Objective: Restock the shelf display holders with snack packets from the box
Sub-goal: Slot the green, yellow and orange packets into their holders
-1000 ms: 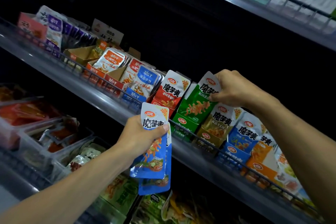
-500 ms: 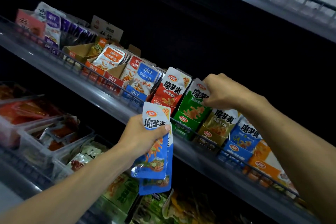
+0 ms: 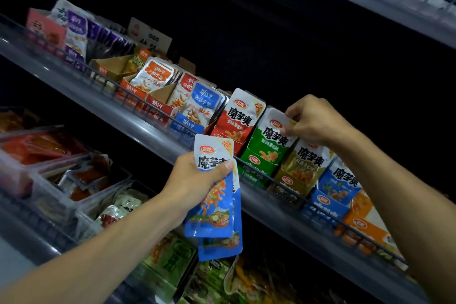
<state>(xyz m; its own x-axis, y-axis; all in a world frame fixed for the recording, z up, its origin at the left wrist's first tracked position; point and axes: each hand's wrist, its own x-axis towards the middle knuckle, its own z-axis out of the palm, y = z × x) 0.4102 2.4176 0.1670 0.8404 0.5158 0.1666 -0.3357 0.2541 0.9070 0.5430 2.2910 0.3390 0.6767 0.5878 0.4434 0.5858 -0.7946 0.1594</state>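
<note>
My left hand (image 3: 197,180) grips a small stack of blue snack packets (image 3: 214,207) in front of the middle shelf, below the red holder. My right hand (image 3: 313,118) pinches the top corner of a green snack packet (image 3: 274,138) that stands in the green display holder (image 3: 256,165). Beside it in the row stand a red packet (image 3: 237,118), an olive packet (image 3: 306,165), a blue packet (image 3: 343,182) and an orange holder (image 3: 365,224). The supply box is out of view.
A wire rail (image 3: 153,108) runs along the front of the middle shelf (image 3: 74,84). More packets in cardboard holders (image 3: 153,76) fill its left part. Clear bins (image 3: 61,168) of snacks sit on the lower shelf. An upper shelf (image 3: 370,0) hangs above.
My right hand has slid down and left along the top of the green packet, pressing it into its holder. My left hand with the blue packets has stayed almost still.
</note>
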